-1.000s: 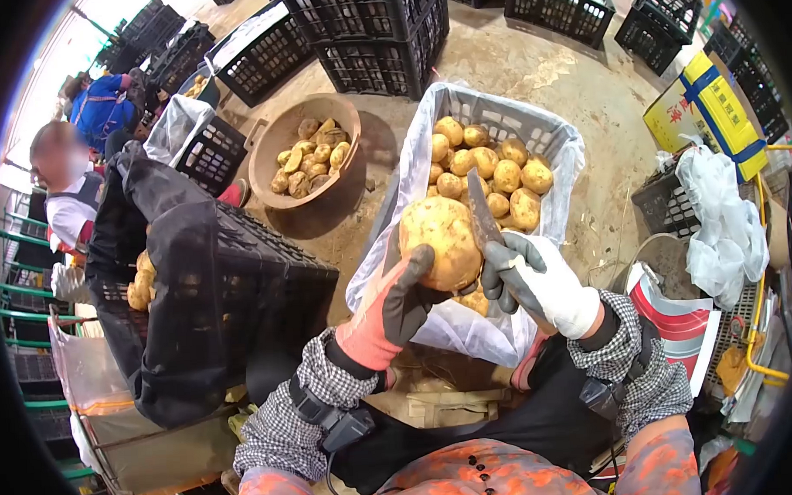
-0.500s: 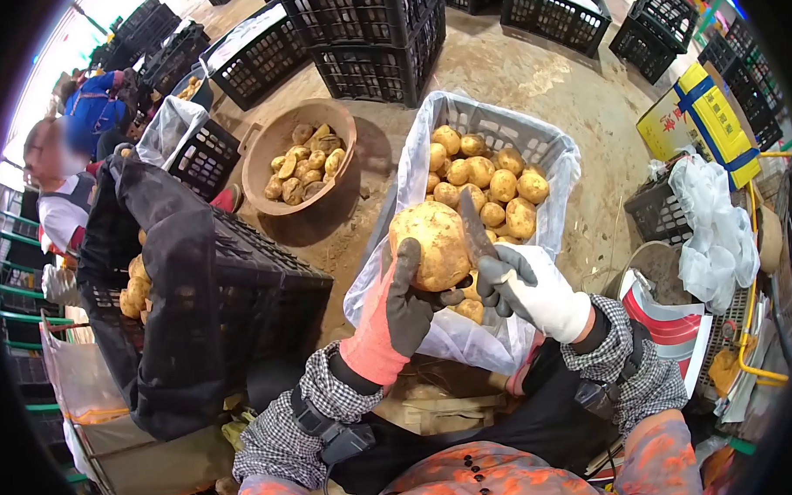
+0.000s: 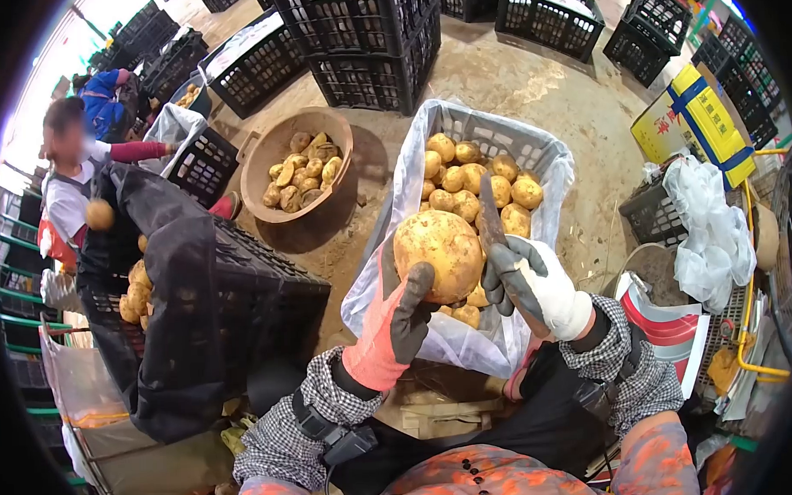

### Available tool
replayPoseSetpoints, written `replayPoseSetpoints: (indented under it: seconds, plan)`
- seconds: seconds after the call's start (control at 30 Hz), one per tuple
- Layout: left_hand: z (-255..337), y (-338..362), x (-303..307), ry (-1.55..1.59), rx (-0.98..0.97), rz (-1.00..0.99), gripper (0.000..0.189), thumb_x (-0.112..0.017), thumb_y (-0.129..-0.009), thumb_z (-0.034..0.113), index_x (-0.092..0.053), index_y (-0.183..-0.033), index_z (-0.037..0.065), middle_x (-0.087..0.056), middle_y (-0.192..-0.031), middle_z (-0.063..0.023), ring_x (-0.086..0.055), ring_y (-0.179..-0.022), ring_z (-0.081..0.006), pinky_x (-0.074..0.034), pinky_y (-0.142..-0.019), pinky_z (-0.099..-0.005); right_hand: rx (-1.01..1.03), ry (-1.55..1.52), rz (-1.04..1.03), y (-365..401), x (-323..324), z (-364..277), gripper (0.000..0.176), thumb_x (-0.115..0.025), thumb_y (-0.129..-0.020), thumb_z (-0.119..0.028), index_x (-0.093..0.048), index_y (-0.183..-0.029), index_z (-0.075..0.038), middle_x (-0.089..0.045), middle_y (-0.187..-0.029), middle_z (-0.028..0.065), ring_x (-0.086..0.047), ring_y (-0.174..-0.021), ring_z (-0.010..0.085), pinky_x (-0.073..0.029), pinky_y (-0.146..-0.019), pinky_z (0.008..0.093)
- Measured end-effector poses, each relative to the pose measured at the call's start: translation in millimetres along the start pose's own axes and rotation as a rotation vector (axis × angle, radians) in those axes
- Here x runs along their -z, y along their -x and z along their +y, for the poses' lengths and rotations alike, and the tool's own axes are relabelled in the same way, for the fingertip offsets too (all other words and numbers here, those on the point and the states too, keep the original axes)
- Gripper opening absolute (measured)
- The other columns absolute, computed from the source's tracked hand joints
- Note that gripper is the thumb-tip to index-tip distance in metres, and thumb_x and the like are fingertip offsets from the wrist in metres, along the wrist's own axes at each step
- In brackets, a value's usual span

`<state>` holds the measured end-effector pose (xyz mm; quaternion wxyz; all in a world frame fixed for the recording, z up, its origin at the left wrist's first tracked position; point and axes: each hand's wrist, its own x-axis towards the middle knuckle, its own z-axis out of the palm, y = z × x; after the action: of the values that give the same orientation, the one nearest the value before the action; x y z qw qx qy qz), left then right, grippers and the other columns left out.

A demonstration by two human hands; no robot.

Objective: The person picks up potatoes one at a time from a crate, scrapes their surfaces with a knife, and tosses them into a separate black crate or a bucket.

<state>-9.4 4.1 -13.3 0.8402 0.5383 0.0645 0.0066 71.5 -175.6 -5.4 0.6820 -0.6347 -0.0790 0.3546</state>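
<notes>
A large yellow potato (image 3: 438, 253) with brown specks is held up by my left hand (image 3: 398, 315), in a pink and grey glove. My right hand (image 3: 537, 286), in a white and grey glove, grips a knife (image 3: 491, 214); its dark blade points upward just right of the potato, and the handle end shows below my fingers. Beneath both hands stands a crate lined with white plastic (image 3: 555, 168), holding many potatoes (image 3: 463, 177).
A brown tub (image 3: 258, 178) of potatoes stands left of the lined crate. Nearer left is a crate draped in black cloth (image 3: 174, 255), with a co-worker (image 3: 67, 185) behind it. Black crates (image 3: 364, 70) are stacked ahead. At right are a yellow box (image 3: 701, 123) and plastic bags (image 3: 709, 228).
The knife has turned more upright and the potato has moved slightly lower. At left, the co-worker has shifted, an arm now reaches toward a crate, and a potato shows in front of them.
</notes>
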Motion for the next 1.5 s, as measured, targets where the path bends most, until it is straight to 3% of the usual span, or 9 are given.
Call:
replayPoseSetpoints:
  seconds: [0.13,0.2,0.27,0.53,0.93,1.0,1.07,1.27,1.5]
  plan:
    - [-15,-13,31,0.66,0.321,-0.431,0.057,-0.05,-0.094,0.045,-0.04,-0.134,0.005,-0.052,-0.126,-0.0158,-0.059,-0.106,-0.0273,-0.052,-0.078,-0.0368,0.072,-0.184,0.009,-1,-6,6,0.038,-0.053,-0.094,-0.042,-0.057,-0.094,-0.004,-0.055,-0.068,0.0015,-0.049,-0.052,0.0083,-0.04,-0.047,0.023]
    - [-13,-9,17,0.514,0.346,-0.094,0.054,-0.05,-0.095,0.043,-0.045,-0.131,0.004,-0.055,-0.123,-0.0184,-0.06,-0.104,-0.0286,-0.051,-0.083,-0.0362,0.053,-0.128,0.035,-1,-5,1,0.037,-0.053,-0.094,-0.041,-0.056,-0.095,-0.004,-0.056,-0.069,0.0019,-0.049,-0.051,0.0086,-0.04,-0.047,0.0231]
    - [-13,-12,23,-1.048,-0.482,-0.135,0.042,-0.042,-0.1,0.027,-0.044,-0.131,-0.001,-0.054,-0.126,-0.0146,-0.057,-0.111,-0.0231,-0.048,-0.093,-0.0342,0.026,-0.068,0.059,-1,-6,-1,0.036,-0.053,-0.095,-0.039,-0.056,-0.097,-0.003,-0.056,-0.07,0.0023,-0.048,-0.05,0.0088,-0.039,-0.047,0.0233]
    - [-4,-5,11,0.542,0.281,-0.146,0.064,-0.047,-0.094,0.051,-0.041,-0.134,0.002,-0.058,-0.12,-0.0141,-0.064,-0.1,-0.0255,-0.056,-0.073,-0.0324,-0.003,-0.092,0.005,2,2,-10,0.043,-0.048,-0.096,-0.044,-0.054,-0.081,-0.005,-0.057,-0.069,0.0058,-0.047,-0.049,0.0099,-0.04,-0.047,0.0246]
    - [-14,-1,25,0.565,0.284,0.036,0.064,-0.04,-0.09,0.062,-0.045,-0.134,0.016,-0.054,-0.131,-0.0063,-0.055,-0.114,-0.024,-0.052,-0.081,-0.041,0.069,0.492,-0.212,2,1,-7,0.029,-0.058,-0.089,-0.03,-0.057,-0.09,-0.001,-0.062,-0.076,0.0111,-0.057,-0.059,0.019,-0.047,-0.056,0.0311]
    - [-10,-4,23,0.407,0.231,0.094,0.062,-0.042,-0.09,0.062,-0.046,-0.134,0.018,-0.054,-0.131,-0.0046,-0.054,-0.116,-0.0234,-0.052,-0.081,-0.0417,0.483,0.687,-0.104,-2,9,21,0.031,-0.052,-0.091,-0.029,-0.059,-0.082,-0.001,-0.057,-0.067,0.0037,-0.057,-0.056,0.0133,-0.045,-0.052,0.0277]
    - [-1,-2,25,0.612,0.334,0.147,0.061,-0.048,-0.088,0.062,-0.047,-0.133,0.02,-0.055,-0.13,-0.0032,-0.055,-0.115,-0.0231,-0.052,-0.079,-0.0423,0.498,0.943,-0.269,-4,9,12,0.033,-0.063,-0.078,-0.017,-0.06,-0.105,0.003,-0.065,-0.091,0.0166,-0.062,-0.086,0.0367,-0.049,-0.075,0.0453]
    - [83,-1,77,0.556,-0.476,0.399,0.07,-0.061,-0.082,0.059,-0.044,-0.131,0.011,-0.052,-0.124,-0.0068,-0.057,-0.104,-0.0232,-0.056,-0.072,-0.0381,0.162,0.168,0.066,6,2,-7,0.044,-0.053,-0.091,-0.044,-0.053,-0.078,-0.002,-0.054,-0.061,0.0061,-0.05,-0.045,0.0124,-0.04,-0.043,0.0238]
    - [124,18,144,0.585,-0.5,-0.218,0.06,-0.051,-0.091,0.05,-0.041,-0.135,0.01,-0.053,-0.119,-0.0157,-0.053,-0.106,-0.0226,-0.049,-0.084,-0.0313,0.238,-0.061,0.111,16,4,-21,0.049,-0.052,-0.094,-0.048,-0.051,-0.078,-0.002,-0.051,-0.063,0.0073,-0.049,-0.049,0.0151,-0.042,-0.045,0.0274]
